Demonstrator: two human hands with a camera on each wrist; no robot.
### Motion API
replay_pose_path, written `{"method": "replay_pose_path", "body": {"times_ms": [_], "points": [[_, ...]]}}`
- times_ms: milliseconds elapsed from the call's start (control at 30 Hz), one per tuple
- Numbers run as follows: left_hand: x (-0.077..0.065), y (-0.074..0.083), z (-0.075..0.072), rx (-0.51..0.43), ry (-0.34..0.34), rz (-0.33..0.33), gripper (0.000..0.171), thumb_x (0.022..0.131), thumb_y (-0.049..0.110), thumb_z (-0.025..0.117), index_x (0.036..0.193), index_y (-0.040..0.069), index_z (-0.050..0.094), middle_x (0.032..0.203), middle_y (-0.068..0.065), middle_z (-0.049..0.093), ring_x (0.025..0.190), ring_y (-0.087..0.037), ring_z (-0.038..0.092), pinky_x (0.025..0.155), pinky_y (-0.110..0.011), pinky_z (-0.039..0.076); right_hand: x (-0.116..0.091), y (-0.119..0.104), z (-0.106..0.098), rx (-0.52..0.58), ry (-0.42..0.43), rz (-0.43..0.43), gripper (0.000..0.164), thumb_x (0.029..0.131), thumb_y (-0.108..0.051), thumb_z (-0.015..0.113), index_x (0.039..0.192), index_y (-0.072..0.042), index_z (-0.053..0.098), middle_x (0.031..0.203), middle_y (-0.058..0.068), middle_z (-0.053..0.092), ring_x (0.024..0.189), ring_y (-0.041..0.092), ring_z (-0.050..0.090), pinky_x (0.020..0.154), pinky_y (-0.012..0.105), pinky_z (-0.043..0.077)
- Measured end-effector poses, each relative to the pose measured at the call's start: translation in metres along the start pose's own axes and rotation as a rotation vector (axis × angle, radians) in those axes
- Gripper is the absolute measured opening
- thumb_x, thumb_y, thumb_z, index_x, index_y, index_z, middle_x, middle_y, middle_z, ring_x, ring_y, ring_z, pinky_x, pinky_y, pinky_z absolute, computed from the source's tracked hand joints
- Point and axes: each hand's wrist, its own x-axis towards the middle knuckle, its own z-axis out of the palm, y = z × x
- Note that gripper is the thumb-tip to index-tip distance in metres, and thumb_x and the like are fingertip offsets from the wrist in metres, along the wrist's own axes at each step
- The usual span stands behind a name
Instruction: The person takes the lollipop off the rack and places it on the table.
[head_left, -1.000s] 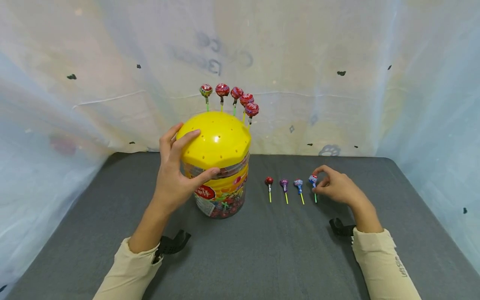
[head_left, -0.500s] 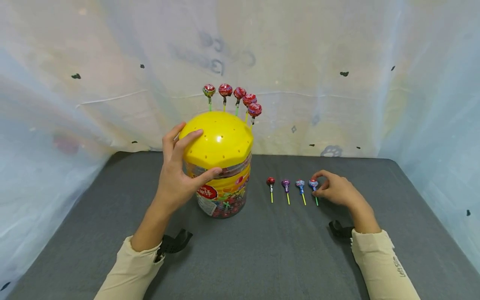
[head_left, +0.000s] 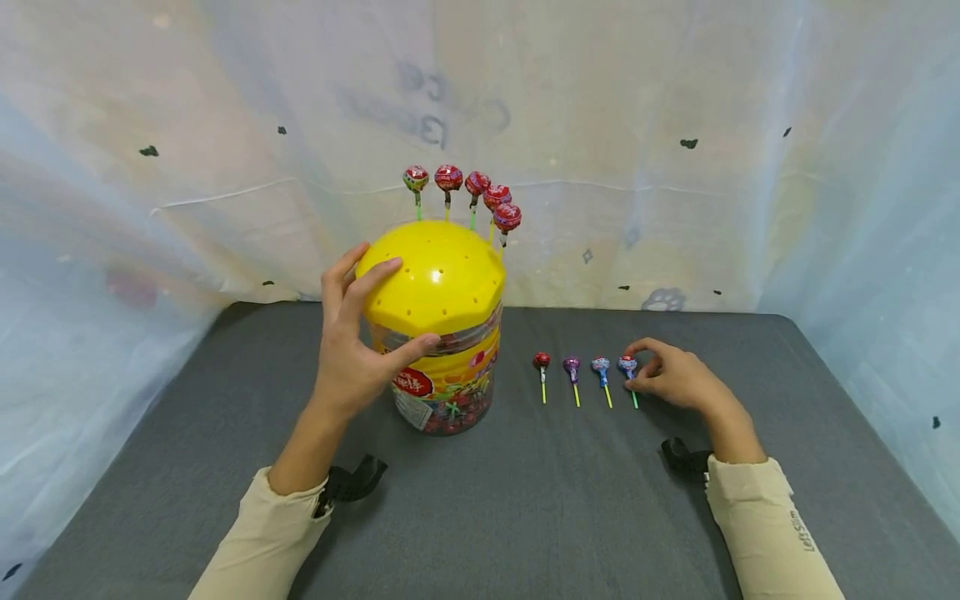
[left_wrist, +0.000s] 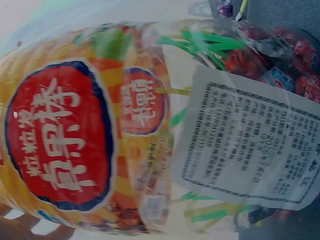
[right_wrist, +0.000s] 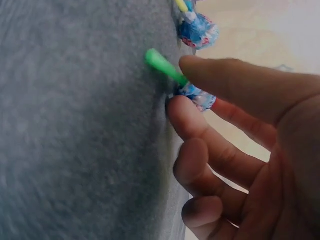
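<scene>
My left hand (head_left: 352,350) grips a large lollipop jar (head_left: 450,379) at its upper left side. Its fingers lie on the yellow domed lid (head_left: 435,275) and the thumb on the clear wall beneath. Several red-wrapped lollipops (head_left: 448,177) stand upright in holes along the lid's back edge. In the left wrist view the jar's printed label (left_wrist: 60,135) fills much of the frame. My right hand (head_left: 671,375) pinches a blue-wrapped lollipop (right_wrist: 200,97) between thumb and fingers at the table. Its green stick (right_wrist: 162,65) points out past the thumb; part of the wrapped head is hidden by fingers.
Left of the pinched lollipop, a red lollipop (head_left: 542,361), a purple lollipop (head_left: 572,365) and another blue lollipop (head_left: 601,367) lie in a row on the grey table (head_left: 525,500). A pale plastic sheet (head_left: 585,108) hangs behind and at both sides.
The pinched lollipop has shifted slightly left and toward me, its head now tilted more like its neighbours. My left hand and the jar keep their place; the head view has moved slightly.
</scene>
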Motion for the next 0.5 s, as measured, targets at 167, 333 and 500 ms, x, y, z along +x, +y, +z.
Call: {"method": "replay_pose_path", "body": {"times_ms": [167,333,500], "points": [[0.0,-0.003,0.002,-0.044,0.05,0.027,0.085,0.076,0.062,0.077,0.137,0.007,0.056,0.157,-0.009,0.027,0.142,-0.025,0.035,0.11,-0.042,0.04,0.006,0.003,-0.007,-0.018,-0.022,-0.029,0.053,0.091,-0.024,0.071,0.137,-0.007,0.051,0.097,0.007,0.072,0.076,0.013,0.059,0.066,0.031,0.044],[0.0,-0.001,0.002,-0.08,0.054,0.022,0.085,0.075,0.058,0.08,0.136,0.003,0.055,0.157,-0.008,0.027,0.141,-0.025,0.036,0.11,-0.027,0.04,0.015,0.008,-0.011,-0.024,-0.035,-0.043,0.054,0.09,-0.024,0.071,0.137,-0.007,0.05,0.095,0.007,0.071,0.075,0.014,0.058,0.065,0.031,0.043],[-0.001,-0.001,0.004,-0.116,0.063,0.029,0.084,0.076,0.055,0.081,0.136,0.002,0.055,0.157,-0.009,0.027,0.141,-0.027,0.036,0.111,-0.029,0.038,0.021,0.011,-0.015,-0.034,-0.038,-0.068,0.054,0.09,-0.023,0.071,0.137,-0.006,0.05,0.095,0.007,0.07,0.073,0.015,0.057,0.064,0.031,0.042]]}}
